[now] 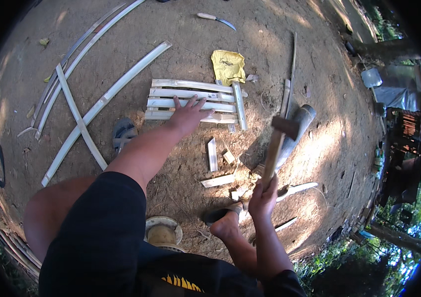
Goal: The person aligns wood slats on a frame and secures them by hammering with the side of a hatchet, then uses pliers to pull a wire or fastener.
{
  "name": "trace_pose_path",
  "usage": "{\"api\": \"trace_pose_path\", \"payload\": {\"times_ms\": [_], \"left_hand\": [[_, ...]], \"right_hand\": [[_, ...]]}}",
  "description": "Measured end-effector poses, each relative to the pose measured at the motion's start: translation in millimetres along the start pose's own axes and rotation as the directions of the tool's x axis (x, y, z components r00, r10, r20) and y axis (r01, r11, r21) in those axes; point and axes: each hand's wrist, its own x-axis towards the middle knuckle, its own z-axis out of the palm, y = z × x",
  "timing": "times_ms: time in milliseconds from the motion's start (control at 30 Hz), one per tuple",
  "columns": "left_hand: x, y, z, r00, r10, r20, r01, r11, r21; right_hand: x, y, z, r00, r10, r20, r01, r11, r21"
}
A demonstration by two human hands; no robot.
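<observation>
My left hand lies flat, fingers spread, on a small panel of pale bamboo slats laid side by side on the bare earth. A cross slat runs over the panel's right end. My right hand is closed around the wooden handle of a hammer, whose dark head is raised above the ground to the right of the panel. Short bamboo offcuts lie between the two hands. My bare foot rests near the right hand.
Long split bamboo strips lie crossed at the left. A yellow bag sits behind the panel, a knife farther back. A thick bamboo tube lies right of the hammer. A sandal and a round stool are close to me.
</observation>
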Motion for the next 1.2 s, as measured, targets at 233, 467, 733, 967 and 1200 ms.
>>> {"api": "trace_pose_path", "payload": {"times_ms": [233,467,733,967,1200], "left_hand": [[-4.0,-9.4,7.2,1.000,-0.024,-0.008,0.025,1.000,0.009],[12.4,6.1,-34.2,0.999,-0.035,-0.015,0.033,0.997,-0.069],[-4.4,-14.1,1.2,0.990,0.043,-0.131,-0.051,0.997,-0.055],[-17.0,-32.9,-21.8,0.934,0.128,-0.334,-0.159,0.985,-0.068],[-17.1,-66.2,-103.3,0.981,-0.132,-0.142,-0.013,0.688,-0.726]], "right_hand": [[67.8,-107.9,-40.4,0.691,-0.028,-0.723,0.640,0.488,0.593],[-89.5,48.4,65.8,0.906,0.193,0.378,-0.186,0.981,-0.055],[-40.1,95.8,65.5,0.969,0.190,0.156,-0.175,0.979,-0.103],[-16.7,139.3,133.0,0.908,0.399,0.126,-0.376,0.911,-0.171],[31.8,74.2,164.3,0.947,0.318,0.051,-0.311,0.943,-0.121]]}}
